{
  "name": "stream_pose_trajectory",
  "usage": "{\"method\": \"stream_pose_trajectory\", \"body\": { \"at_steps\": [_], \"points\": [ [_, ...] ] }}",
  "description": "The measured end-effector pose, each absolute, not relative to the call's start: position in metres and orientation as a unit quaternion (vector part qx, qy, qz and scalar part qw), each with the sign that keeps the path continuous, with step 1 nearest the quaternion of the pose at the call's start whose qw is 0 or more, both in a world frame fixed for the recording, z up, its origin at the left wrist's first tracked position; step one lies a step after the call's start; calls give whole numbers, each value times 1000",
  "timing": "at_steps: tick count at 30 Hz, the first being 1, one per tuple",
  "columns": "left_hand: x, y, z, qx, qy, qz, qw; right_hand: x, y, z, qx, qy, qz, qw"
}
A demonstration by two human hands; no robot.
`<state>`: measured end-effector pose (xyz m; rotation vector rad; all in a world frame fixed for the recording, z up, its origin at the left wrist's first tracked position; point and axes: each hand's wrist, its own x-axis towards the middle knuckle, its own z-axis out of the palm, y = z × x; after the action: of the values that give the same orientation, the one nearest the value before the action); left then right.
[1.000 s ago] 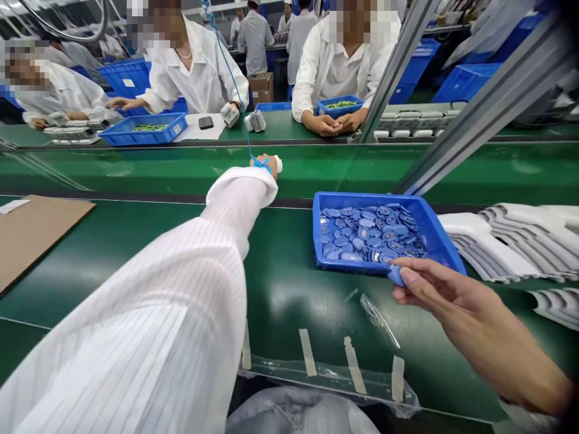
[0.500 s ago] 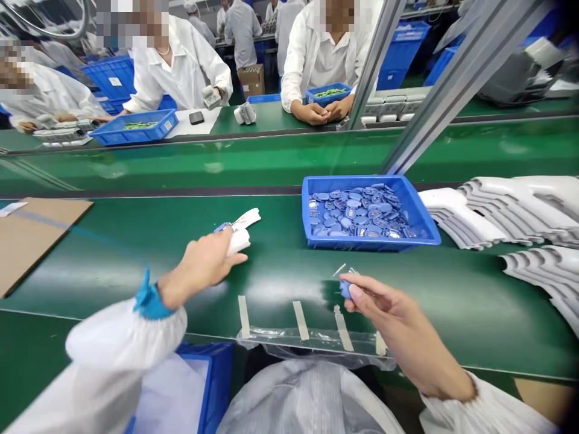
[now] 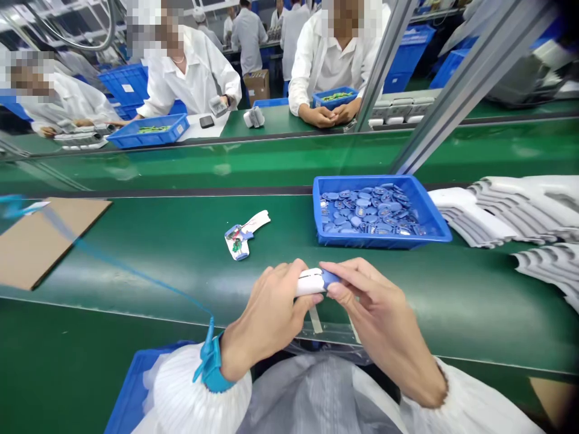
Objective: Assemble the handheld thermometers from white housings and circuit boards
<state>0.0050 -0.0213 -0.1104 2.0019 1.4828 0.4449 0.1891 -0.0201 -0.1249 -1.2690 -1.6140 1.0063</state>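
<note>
My left hand point(image 3: 271, 313) is closed around a white plastic housing point(image 3: 309, 282) in front of me, fingers over the top and thumb below. At its right end, my right hand point(image 3: 380, 310) pinches a small blue plastic cover point(image 3: 330, 278) between thumb and fingers, against the housing. Most of the housing is hidden under my left hand. Beyond my hands lies a white, gun-shaped half shell point(image 3: 257, 222) with a green circuit board point(image 3: 237, 245) and red wires showing. A blue wrist strap point(image 3: 213, 364) with a cord circles my left wrist.
Behind my right hand stands a blue bin point(image 3: 384, 241) of blue plastic covers. White shells point(image 3: 482, 220) are stacked at the right, and a cardboard sheet point(image 3: 54, 241) lies at the left. A metal post point(image 3: 461, 78) slants upward. Co-workers sit across the line.
My left hand has picked up the white housing and come right and nearer, leaving the shell with the board behind. The blue cover in my right hand has met the housing's end.
</note>
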Motion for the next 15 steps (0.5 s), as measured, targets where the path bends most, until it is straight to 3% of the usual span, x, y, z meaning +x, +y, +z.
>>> {"method": "stream_pose_trajectory", "body": {
  "at_steps": [5, 9, 15],
  "points": [
    [6, -16, -106, 731, 553, 162, 366, 186, -24, -127, -482, -722, 270, 417],
    [7, -12, -105, 754, 547, 149, 333, 185, -23, -126, -463, -759, 180, 421],
    [8, -16, -108, 781, 482, 181, 353, 190, -20, -120, -439, -790, 213, 372]
  ]
}}
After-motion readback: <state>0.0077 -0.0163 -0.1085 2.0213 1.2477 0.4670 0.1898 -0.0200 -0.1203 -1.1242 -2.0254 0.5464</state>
